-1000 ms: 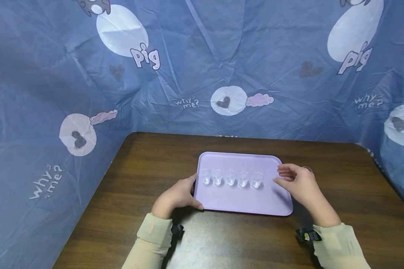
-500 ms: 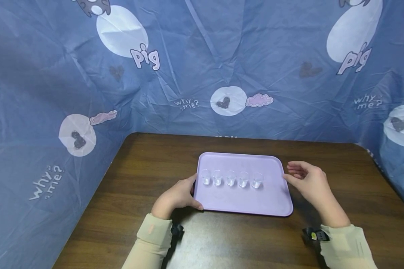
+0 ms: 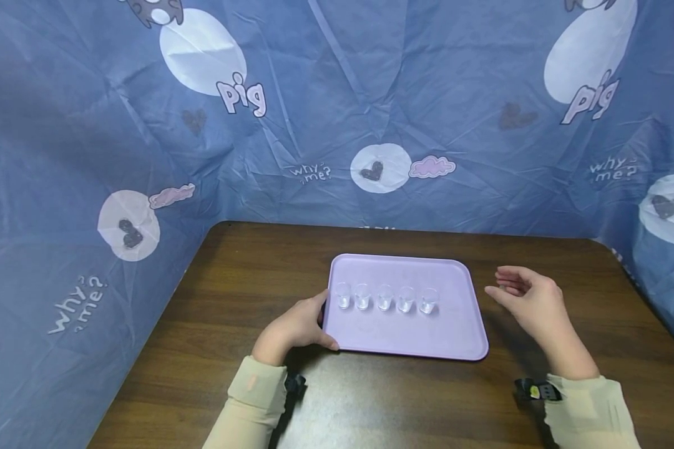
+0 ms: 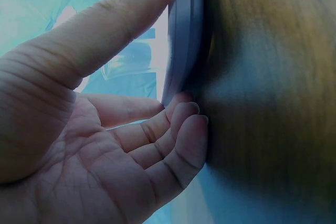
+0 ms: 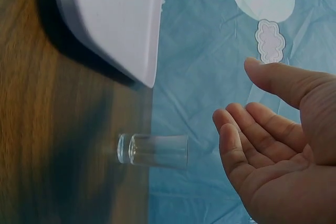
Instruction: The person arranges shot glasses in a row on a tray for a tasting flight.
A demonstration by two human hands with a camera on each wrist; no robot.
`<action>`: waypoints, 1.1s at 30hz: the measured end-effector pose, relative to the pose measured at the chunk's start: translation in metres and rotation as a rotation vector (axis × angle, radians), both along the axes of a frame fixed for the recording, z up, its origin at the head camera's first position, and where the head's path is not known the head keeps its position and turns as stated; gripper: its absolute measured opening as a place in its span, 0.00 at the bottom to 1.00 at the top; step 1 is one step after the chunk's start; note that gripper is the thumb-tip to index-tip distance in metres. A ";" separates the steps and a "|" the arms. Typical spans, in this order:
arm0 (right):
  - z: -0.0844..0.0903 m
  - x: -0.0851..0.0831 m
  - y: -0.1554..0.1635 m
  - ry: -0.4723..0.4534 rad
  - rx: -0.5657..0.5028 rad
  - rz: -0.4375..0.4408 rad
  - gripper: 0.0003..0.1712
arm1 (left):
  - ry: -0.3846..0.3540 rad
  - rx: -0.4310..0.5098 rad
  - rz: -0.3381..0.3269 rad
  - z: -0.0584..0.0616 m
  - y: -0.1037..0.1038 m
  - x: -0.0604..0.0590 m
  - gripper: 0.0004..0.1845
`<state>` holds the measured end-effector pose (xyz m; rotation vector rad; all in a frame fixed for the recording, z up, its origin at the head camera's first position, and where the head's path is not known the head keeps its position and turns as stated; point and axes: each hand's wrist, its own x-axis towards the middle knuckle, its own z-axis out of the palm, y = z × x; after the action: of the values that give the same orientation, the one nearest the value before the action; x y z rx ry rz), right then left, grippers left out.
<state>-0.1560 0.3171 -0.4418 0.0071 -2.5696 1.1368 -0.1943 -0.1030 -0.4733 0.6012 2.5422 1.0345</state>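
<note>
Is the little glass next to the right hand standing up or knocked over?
Standing up. In the right wrist view the little glass has its base on the wooden table, off the purple tray, in front of the right hand.

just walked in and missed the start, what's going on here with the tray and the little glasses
A person sits at a wooden table with a lilac tray in front of them. Five small clear glasses stand in a row on the tray. The left hand holds the tray's left edge, thumb on top and fingers under the rim. The right hand is open, to the right of the tray, holding nothing. A sixth glass stands on the table beside the tray, close to that open hand, untouched.
</note>
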 end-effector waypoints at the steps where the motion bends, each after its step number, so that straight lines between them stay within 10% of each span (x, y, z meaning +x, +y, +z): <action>1: 0.000 0.000 0.001 0.002 -0.005 0.000 0.24 | -0.001 -0.001 0.000 0.000 0.000 0.000 0.58; 33: -0.005 0.001 0.028 -0.031 0.005 -0.084 0.31 | 0.001 -0.002 0.001 -0.002 0.000 -0.001 0.57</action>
<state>-0.1554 0.3451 -0.4472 -0.1175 -2.5737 1.1078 -0.1953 -0.1031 -0.4750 0.6000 2.5438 1.0323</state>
